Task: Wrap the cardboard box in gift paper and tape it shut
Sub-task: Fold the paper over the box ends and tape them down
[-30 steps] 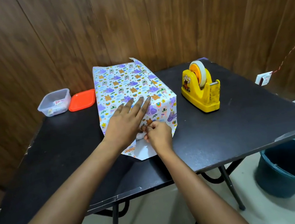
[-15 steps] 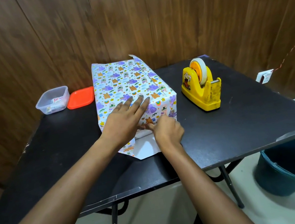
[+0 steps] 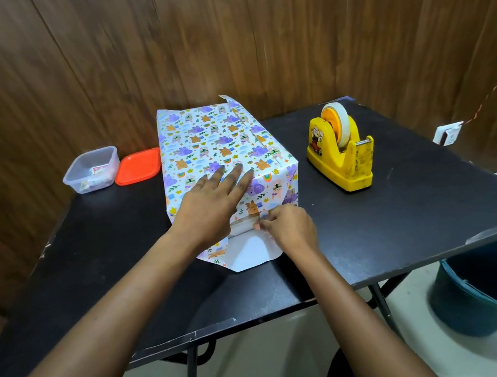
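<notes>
A person's two bare arms are reaching over a black worktop (image 3: 410, 209). The box (image 3: 220, 146), covered in gift paper (image 3: 198, 137) printed with small purple and orange animals, is sitting at the middle of the worktop, its far end towards a wooden wall. The left hand (image 3: 210, 205) is lying flat on the box's near top edge, fingers straight and spread. The right hand (image 3: 290, 225) is at the near end face, its curled fingers pinching the paper's folded edge. A white flap (image 3: 249, 254) of paper is lying on the worktop below. A yellow tape dispenser (image 3: 339, 155) is standing to the right, apart from the box. A clear tub (image 3: 91, 171) and orange lid (image 3: 138, 171) are sitting at back left.
</notes>
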A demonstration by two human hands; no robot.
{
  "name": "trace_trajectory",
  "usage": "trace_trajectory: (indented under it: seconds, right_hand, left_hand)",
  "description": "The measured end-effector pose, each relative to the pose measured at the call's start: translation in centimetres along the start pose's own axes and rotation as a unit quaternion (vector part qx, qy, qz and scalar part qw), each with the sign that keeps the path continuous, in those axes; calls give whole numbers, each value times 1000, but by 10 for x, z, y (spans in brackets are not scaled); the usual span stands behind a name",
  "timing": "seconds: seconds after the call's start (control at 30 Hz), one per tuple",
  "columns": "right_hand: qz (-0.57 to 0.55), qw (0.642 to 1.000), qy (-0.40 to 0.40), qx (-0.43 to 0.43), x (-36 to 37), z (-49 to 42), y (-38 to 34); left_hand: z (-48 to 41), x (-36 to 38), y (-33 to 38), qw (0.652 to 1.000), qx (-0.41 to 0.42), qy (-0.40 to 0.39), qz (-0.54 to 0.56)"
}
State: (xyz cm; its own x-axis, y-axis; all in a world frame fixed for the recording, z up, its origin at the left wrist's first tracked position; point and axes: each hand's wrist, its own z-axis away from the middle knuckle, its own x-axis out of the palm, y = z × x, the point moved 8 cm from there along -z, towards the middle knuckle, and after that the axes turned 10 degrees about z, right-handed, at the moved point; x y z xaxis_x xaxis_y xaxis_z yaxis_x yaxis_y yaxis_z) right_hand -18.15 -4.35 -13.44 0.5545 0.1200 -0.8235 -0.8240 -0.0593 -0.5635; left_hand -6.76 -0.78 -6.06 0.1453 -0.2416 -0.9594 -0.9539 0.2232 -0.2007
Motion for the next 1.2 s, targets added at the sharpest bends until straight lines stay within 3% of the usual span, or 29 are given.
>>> trace_trajectory:
  seconds: [0.13, 0.3, 0.37, 0.47, 0.5, 0.57, 0.63, 0.73, 0.83, 1.2]
  right_hand:
    - [-84, 996, -12, -6, -14, 1, 13]
    - [-201, 979, 35, -2, -62, -3, 36]
    - [-205, 970, 127, 8, -99, -9, 51]
    - [-113, 945, 303, 44, -155, -15, 72]
    - [-96, 939, 326, 51, -164, -22, 79]
    - [-44, 956, 284, 65, -167, -47, 88]
    - [-21, 979, 186, 85, -162, -75, 96]
    - [-133, 982, 100, 86, -157, -96, 93]
    - [-224, 965, 85, 103, -161, -99, 88]
    - [-238, 955, 91, 149, -165, -101, 92]
  left_hand:
    - [-4, -11, 0, 998, -26, -50, 27]
    - [-14, -44, 13, 995, -46, 35, 84]
    - [-24, -52, 22, 991, -41, 68, 108]
    - [-44, -53, 36, 984, -33, 81, 156]
    - [-50, -50, 41, 983, -27, 77, 165]
    - [-59, -44, 47, 983, -22, 58, 172]
    - [-62, -35, 47, 983, -34, 35, 178]
    - [-61, -27, 45, 981, -49, 27, 184]
    - [-59, -23, 44, 980, -55, 26, 190]
    - [-58, -24, 41, 976, -54, 17, 211]
